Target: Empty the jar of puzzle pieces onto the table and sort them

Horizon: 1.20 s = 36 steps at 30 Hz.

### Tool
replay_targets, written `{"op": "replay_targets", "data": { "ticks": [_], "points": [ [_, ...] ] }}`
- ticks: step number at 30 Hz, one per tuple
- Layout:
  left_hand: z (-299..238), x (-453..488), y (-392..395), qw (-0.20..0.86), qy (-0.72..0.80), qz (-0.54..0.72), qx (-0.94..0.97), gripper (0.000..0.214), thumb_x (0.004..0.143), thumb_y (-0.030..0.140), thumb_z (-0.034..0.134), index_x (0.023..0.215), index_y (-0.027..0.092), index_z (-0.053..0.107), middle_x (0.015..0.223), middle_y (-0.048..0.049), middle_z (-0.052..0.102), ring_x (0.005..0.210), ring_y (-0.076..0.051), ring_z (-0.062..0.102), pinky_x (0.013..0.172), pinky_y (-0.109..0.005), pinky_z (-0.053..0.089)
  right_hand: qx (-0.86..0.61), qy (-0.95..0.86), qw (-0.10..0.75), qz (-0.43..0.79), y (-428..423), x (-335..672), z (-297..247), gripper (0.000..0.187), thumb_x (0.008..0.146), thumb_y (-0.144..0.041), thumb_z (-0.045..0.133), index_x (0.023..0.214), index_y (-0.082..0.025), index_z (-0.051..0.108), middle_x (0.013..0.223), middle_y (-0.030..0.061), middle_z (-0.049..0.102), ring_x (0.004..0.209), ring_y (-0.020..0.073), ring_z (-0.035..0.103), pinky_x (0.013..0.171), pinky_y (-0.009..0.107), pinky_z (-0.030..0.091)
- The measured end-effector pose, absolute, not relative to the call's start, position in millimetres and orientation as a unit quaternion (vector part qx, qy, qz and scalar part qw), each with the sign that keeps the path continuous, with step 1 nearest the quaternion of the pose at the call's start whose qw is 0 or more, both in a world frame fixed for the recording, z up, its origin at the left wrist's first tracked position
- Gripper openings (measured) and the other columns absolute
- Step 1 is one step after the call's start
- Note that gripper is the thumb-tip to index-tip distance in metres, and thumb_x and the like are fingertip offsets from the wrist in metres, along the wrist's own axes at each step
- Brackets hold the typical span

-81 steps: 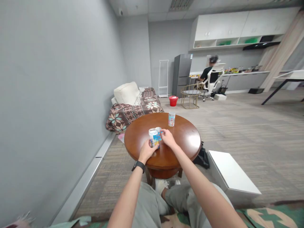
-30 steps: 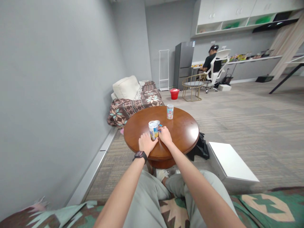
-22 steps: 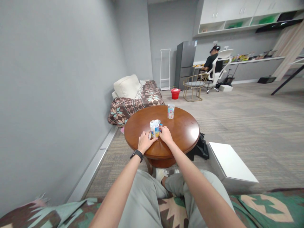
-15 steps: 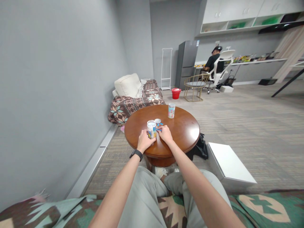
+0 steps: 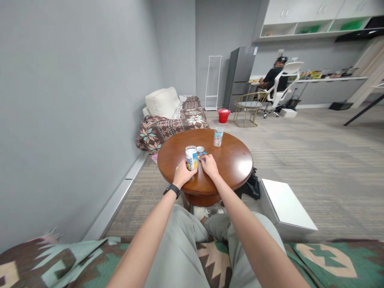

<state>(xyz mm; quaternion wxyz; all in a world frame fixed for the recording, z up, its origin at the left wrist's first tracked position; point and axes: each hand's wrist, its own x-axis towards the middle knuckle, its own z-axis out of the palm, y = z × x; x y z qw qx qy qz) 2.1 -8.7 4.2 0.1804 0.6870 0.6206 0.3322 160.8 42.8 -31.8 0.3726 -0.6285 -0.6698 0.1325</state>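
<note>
standing between both hands' fingers (image 5: 188, 169): the can (image 5: 191, 157).

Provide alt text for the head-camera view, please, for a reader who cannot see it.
At a round wooden table, a seated person's left hand grips a printed can while the right hand rests beside it near a small lid. A second can stands farther back, and another person sits in the background.
</note>
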Motion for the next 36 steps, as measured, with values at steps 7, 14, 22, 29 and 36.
{"op": "replay_targets", "data": {
  "ticks": [7, 14, 22, 29, 36],
  "points": [
    [4.4, 3.0, -10.2, 0.186, 0.623, 0.334, 0.683, 0.038, 0.071, 0.035, 0.073, 0.100, 0.020, 0.055, 0.105, -0.0083, 0.069, 0.095, -0.021, 0.065, 0.081, -0.030, 0.046, -0.638, -0.653, 0.385, 0.135, 42.5, 160.3, -30.9, 0.021, 0.084, -0.014, 0.048, 0.091, -0.019, 0.067, 0.095, 0.0057, 0.058, 0.087, 0.0166, 0.056, 0.088, 0.027, 0.045],
    [0.7, 1.9, -8.8, 0.187, 0.619, 0.346, 0.680, 0.040, 0.070, 0.037, 0.073, 0.102, 0.019, 0.056, 0.104, -0.0091, 0.069, 0.093, -0.023, 0.066, 0.079, -0.030, 0.046, -0.651, -0.649, 0.371, 0.134, 39.1, 156.3, -26.9, 0.029, 0.071, -0.015, 0.058, 0.097, -0.020, 0.070, 0.102, 0.0082, 0.056, 0.096, 0.0215, 0.056, 0.092, 0.029, 0.045],
    [1.5, 2.9, -10.0, 0.183, 0.625, 0.340, 0.678, 0.038, 0.071, 0.037, 0.073, 0.101, 0.020, 0.056, 0.103, -0.0070, 0.069, 0.094, -0.022, 0.065, 0.079, -0.029, 0.046, -0.637, -0.663, 0.380, 0.095, 45.7, 159.4, -35.7, 0.020, 0.079, -0.015, 0.055, 0.091, -0.016, 0.072, 0.099, 0.0097, 0.056, 0.096, 0.0217, 0.056, 0.092, 0.032, 0.045],
    [-1.2, 3.3, -6.6, 0.181, 0.627, 0.341, 0.677, 0.041, 0.070, 0.040, 0.073, 0.102, 0.020, 0.055, 0.103, -0.0074, 0.068, 0.091, -0.021, 0.065, 0.075, -0.028, 0.046, -0.629, -0.677, 0.371, 0.088, 44.5, 159.5, -35.3, 0.020, 0.090, -0.020, 0.051, 0.098, -0.014, 0.069, 0.101, 0.0113, 0.056, 0.091, 0.0206, 0.057, 0.087, 0.031, 0.045],
    [-1.5, 2.4, -7.9, 0.172, 0.623, 0.343, 0.682, 0.039, 0.071, 0.040, 0.072, 0.101, 0.020, 0.055, 0.102, -0.0071, 0.068, 0.092, -0.021, 0.065, 0.076, -0.028, 0.046, -0.654, -0.648, 0.372, 0.118, 44.7, 159.3, -34.0, 0.023, 0.087, -0.019, 0.056, 0.105, -0.016, 0.070, 0.103, 0.0113, 0.058, 0.094, 0.0199, 0.059, 0.089, 0.029, 0.044]
  ]
}}
